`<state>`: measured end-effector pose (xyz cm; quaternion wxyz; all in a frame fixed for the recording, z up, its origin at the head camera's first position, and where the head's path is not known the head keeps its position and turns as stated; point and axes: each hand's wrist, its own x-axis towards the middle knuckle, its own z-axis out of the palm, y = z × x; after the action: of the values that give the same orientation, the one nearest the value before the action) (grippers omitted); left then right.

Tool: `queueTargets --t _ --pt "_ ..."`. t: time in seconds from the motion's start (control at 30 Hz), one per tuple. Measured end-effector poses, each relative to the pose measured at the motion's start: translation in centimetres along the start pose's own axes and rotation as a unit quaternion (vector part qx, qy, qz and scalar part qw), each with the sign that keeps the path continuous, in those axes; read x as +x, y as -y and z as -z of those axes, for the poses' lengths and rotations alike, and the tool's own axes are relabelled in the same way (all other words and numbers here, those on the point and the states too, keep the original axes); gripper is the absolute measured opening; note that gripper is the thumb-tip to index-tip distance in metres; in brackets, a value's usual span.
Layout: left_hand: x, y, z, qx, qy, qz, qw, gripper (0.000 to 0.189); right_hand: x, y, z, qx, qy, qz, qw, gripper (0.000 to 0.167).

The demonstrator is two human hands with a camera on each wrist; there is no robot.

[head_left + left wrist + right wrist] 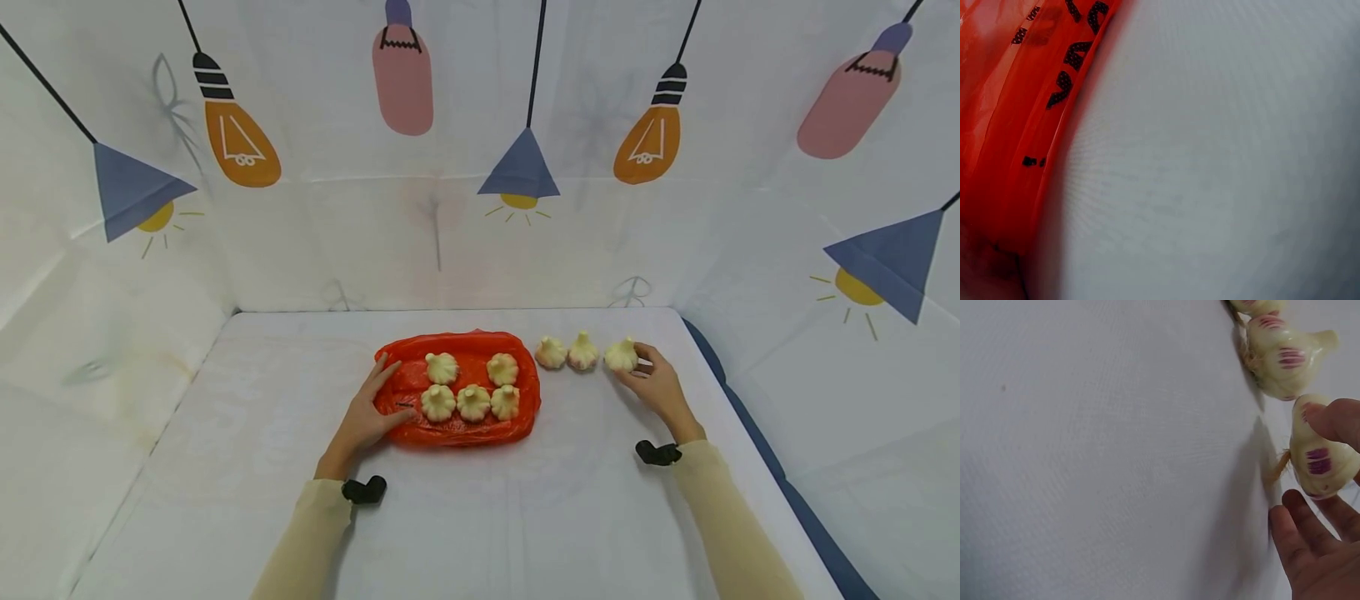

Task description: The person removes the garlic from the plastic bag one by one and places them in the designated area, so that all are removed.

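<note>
At the right end of a row on the table, my right hand (654,385) pinches a garlic bulb (620,356) between thumb and fingers. Seen from the right wrist, this bulb (1319,464) has purple streaks and a short root tuft near the table. My left hand (372,408) rests over the left side of a shallow tray (531,400) covered in red plastic, thumb and fingers spread apart. Several garlic bulbs (473,403) sit inside, two at the back and three along the front. Black print marks the red plastic (1029,125) in the left wrist view.
Two more garlic bulbs, one (551,352) by the tray's right rim and another (582,352) beside it, stand on the white table (480,517). White sheeting (450,242) printed with lamps hangs behind and at both sides. Dark blue edging (780,467) runs along the right.
</note>
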<state>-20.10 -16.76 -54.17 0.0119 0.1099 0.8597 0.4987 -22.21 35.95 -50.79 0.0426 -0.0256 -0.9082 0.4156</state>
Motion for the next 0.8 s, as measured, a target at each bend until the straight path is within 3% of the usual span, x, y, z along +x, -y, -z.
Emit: queueTargets --t 0.43,0.8 --pt "-0.02 -0.24 0.01 0.000 0.001 0.012 0.9999 0.094 0.43 -0.43 -0.76 0.024 -0.015 0.009 0.9996 0.071" --pt "-0.22 -0.45 0.06 0.003 0.006 0.020 0.9998 0.095 0.69 0.11 -0.94 0.007 -0.001 0.001 1.0000 0.072"
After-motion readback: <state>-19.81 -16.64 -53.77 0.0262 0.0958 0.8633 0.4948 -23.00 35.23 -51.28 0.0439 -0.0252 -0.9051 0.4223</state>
